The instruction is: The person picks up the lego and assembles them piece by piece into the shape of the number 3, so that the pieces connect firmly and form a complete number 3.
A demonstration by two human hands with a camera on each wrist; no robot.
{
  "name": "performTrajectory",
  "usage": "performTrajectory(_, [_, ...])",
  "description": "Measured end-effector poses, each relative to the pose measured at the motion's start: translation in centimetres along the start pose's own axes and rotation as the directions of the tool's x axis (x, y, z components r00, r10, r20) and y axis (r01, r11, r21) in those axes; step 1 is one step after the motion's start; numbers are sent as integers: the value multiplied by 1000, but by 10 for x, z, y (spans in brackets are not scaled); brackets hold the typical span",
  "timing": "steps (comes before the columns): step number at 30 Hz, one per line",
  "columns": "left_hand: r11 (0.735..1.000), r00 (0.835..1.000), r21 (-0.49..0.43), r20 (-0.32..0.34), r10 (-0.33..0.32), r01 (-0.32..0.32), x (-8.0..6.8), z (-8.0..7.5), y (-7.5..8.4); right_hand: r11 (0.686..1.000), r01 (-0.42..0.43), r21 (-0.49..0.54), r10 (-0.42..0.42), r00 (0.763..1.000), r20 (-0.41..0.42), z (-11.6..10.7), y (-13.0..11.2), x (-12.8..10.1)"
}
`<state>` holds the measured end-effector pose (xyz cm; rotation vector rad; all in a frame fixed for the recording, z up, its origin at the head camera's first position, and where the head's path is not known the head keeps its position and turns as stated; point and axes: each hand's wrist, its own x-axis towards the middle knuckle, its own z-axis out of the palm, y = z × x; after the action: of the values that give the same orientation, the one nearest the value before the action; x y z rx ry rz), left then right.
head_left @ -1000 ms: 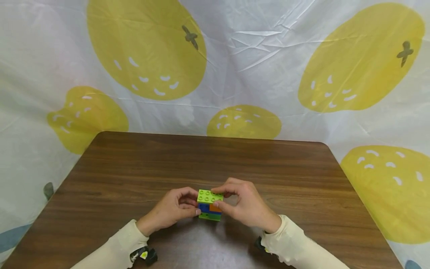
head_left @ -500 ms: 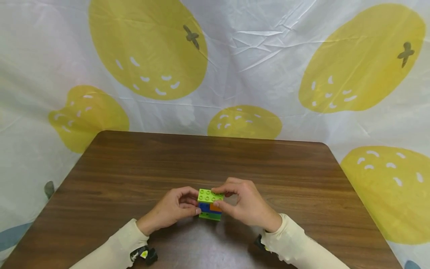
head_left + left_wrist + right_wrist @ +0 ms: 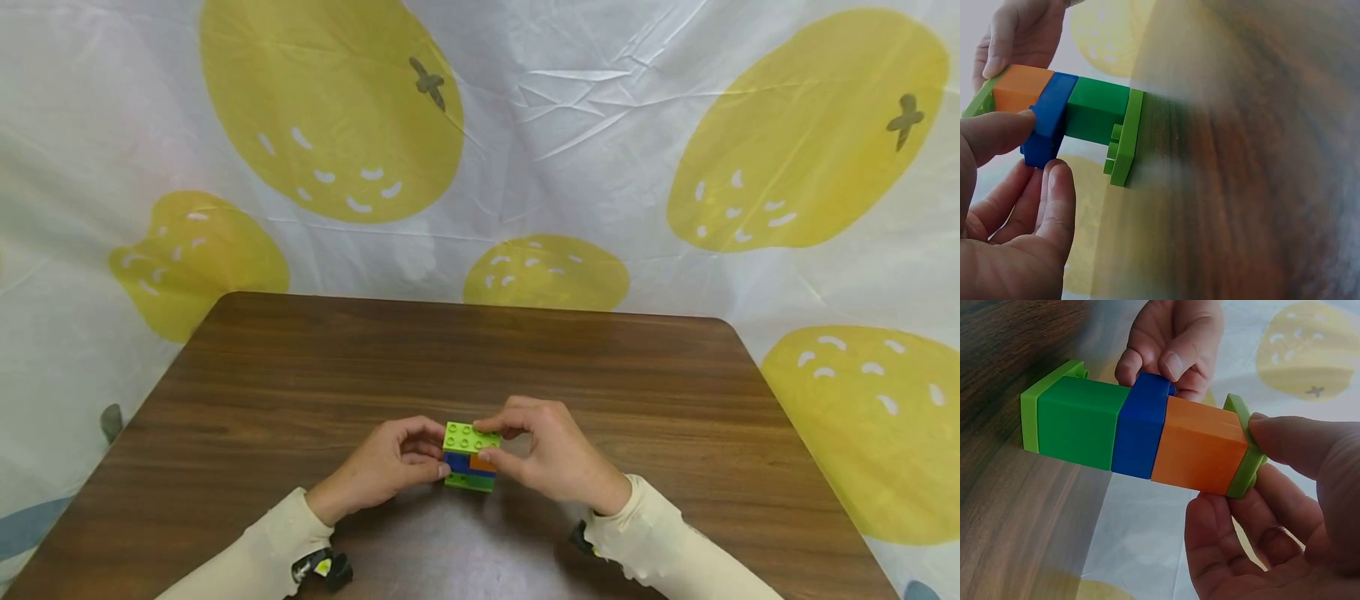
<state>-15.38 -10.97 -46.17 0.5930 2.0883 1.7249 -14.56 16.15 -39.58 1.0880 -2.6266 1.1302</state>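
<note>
Toy brick stack (image 3: 469,457), lime plates capping green, blue and orange bricks, stood on the tabletop (image 3: 375,358) near its front edge. Left hand (image 3: 390,467) pinched the blue brick (image 3: 1047,122), apparently steadying it. Right hand (image 3: 551,458) pinched the top lime plate (image 3: 1244,447), thumb and fingers on opposite edges.

The head view looks forward and down from above the counter (image 3: 300,375), taking in both hands at a distance. Each wrist view sits close beside its own hand, facing across toward the other. All three share the brick stack (image 3: 469,457) (image 3: 1072,115) (image 3: 1141,431).
</note>
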Motion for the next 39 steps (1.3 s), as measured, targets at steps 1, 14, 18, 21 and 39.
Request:
performTrajectory(1, [1000,1000,-2,0,-2,2,0,0,0,1000,1,1,-1,1000,-1,0,0,0])
performTrajectory(14, [1000,1000,-2,3,1,-1,1,-1,0,1000,27,-3,-27,998,-57,3,4,-7])
performTrajectory(18, [1000,1000,-8,-3,15,-15,2,-1,1,997,69,-25,-71,994,-85,5,5,-8])
performTrajectory(21, [1000,1000,-13,-3,15,-15,3,0,0,996,89,-27,-91,992,-92,5,7,-7])
performTrajectory(39, [1000,1000,-9,-17,10,-11,0,4,-2,994,42,101,-36,997,-66,6,18,-13])
